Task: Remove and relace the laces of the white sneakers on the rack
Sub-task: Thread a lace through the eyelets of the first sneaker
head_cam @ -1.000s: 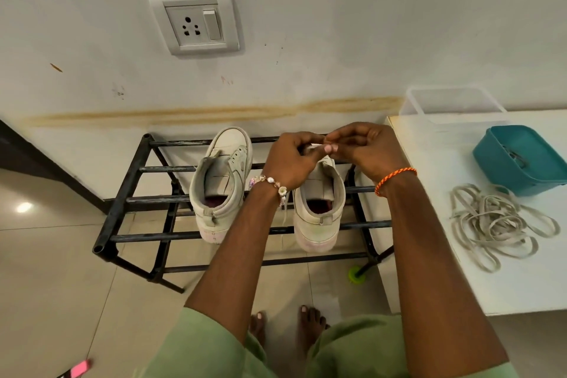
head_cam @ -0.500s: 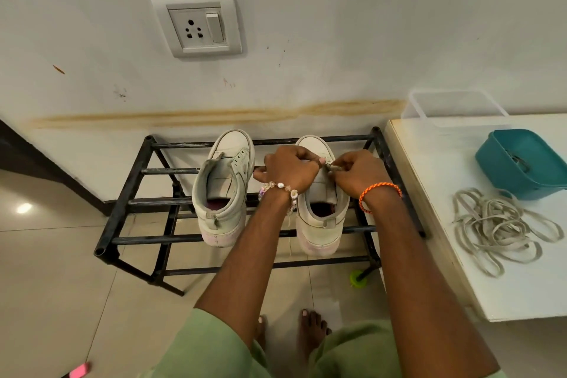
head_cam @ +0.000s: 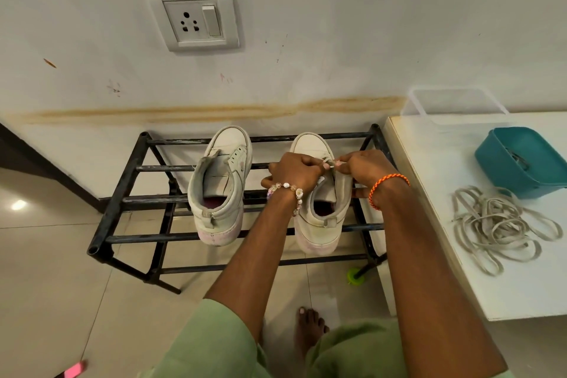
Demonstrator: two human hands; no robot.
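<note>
Both hands, left hand (head_cam: 296, 172) and right hand (head_cam: 363, 169), pinch a lace (head_cam: 329, 162) over the right sneaker (head_cam: 322, 224) on the rack (head_cam: 122, 199); a slack grip could drop its tip past the eyelet.

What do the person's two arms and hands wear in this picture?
The left hand has a bracelet of pale pink and pearl beads at the wrist. The right hand has an orange braided thread band. Both forearms are bare; light green sleeves begin near the elbows.
</note>
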